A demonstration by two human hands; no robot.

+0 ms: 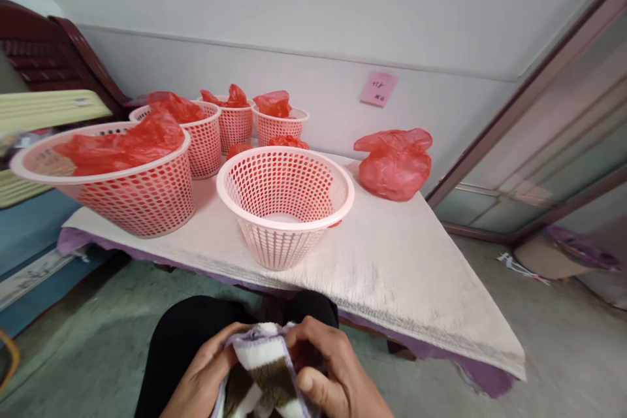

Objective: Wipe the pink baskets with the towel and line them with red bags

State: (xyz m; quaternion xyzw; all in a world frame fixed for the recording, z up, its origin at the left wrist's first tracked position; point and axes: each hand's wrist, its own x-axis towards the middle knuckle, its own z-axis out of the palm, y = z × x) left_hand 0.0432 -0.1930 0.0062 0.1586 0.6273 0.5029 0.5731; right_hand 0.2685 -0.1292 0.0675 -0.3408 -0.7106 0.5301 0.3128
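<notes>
Low in the view, between my knees, a fuzzy cloth (267, 366) in white and brown with lilac stitched edging is held up by both hands. My left hand (208, 366) grips its left side, fingers closed behind the edge. Around the right edge, my right hand (333, 366) has its fingers curled, the thumb pointing towards the cloth. The cloth's lower part runs out of the picture. Just beyond the hands stands a pink plastic basket (284, 245), upright on the table, with nothing visible inside.
A cream cloth covers the table (392, 268). Pink baskets with red bags, such as the large one (142, 202), stand left and behind. A filled red bag (394, 166) sits at the back right. A pink note (379, 89) is on the wall.
</notes>
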